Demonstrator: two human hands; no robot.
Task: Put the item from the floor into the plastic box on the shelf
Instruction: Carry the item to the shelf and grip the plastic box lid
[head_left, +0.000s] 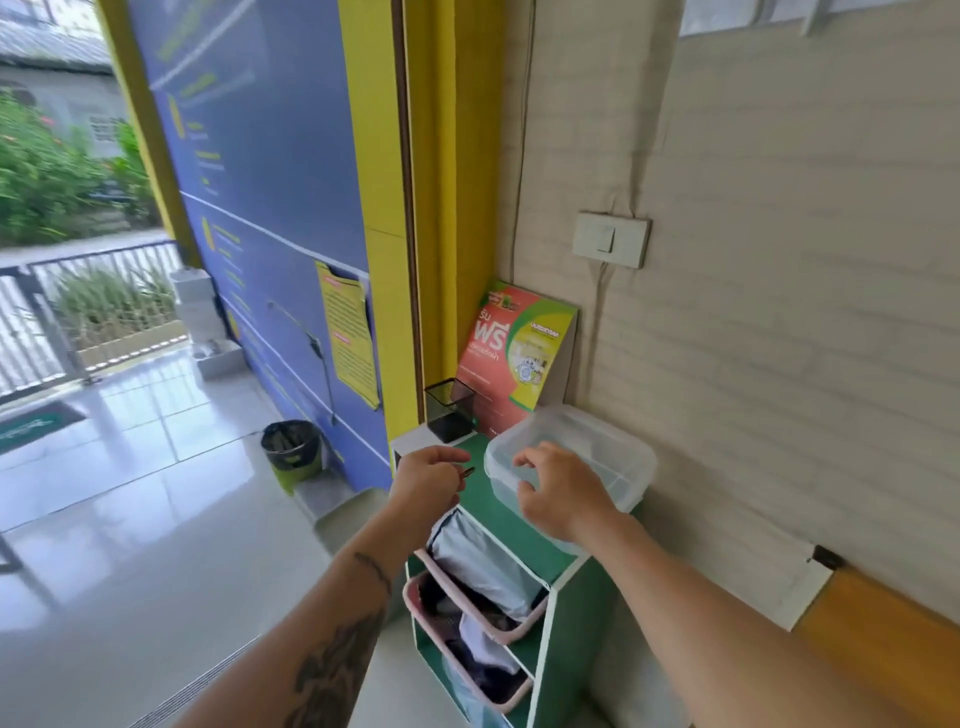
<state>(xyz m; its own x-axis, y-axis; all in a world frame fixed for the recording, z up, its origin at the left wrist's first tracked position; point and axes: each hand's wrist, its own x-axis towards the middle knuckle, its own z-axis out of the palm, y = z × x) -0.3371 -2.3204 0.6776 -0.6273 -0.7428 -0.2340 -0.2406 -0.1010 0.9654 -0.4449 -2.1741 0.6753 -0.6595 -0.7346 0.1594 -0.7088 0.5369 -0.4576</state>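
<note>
Box (613, 447) lies open; left hand (426, 475) pinches small dark item (467, 472).

Wall on our right: we see cream brick-textured wall (779, 322) carrying a white light switch (611, 240) with a cable running up and down from it.
Left panel: we see a tall blue board (270, 171) edged in yellow, a yellow notice (348, 338) stuck on it.
Floor: we see glossy pale tiles (130, 509) reflecting daylight.
Outside: we see a metal railing (78, 306) and green shrubs (47, 176).
Floor corner: we see a green bin (292, 453) with a black liner.
</note>
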